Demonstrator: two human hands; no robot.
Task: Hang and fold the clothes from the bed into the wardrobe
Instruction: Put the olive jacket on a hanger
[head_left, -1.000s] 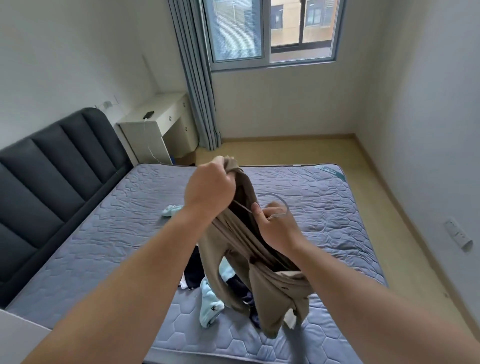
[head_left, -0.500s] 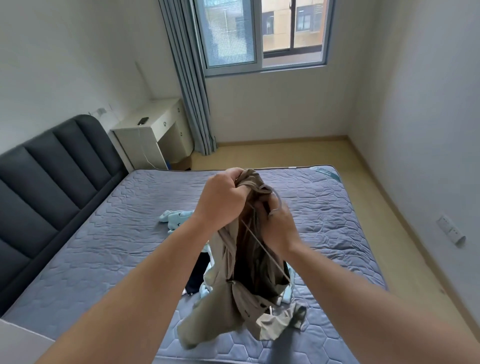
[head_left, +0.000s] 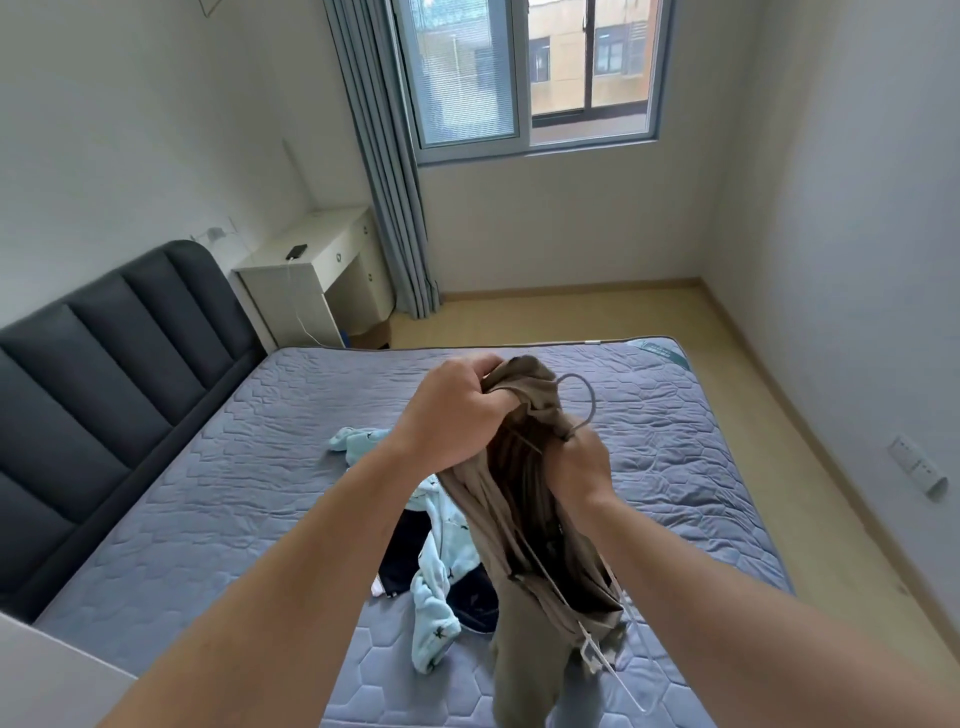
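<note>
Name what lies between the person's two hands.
Head view: the bunched brown garment, gripped by the left hand; the right hand holds its hanger, hook sticking up.

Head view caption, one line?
The left hand grips a tan garment while the right hand holds a hanger inside it, above the bed.

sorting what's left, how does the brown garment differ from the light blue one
The brown garment is plain, the light blue garment speckled dark. The brown garment hangs from the left hand, with a hanger the right hand holds inside it; the light blue garment lies crumpled on the mattress, untouched. Both are unfolded.
</note>
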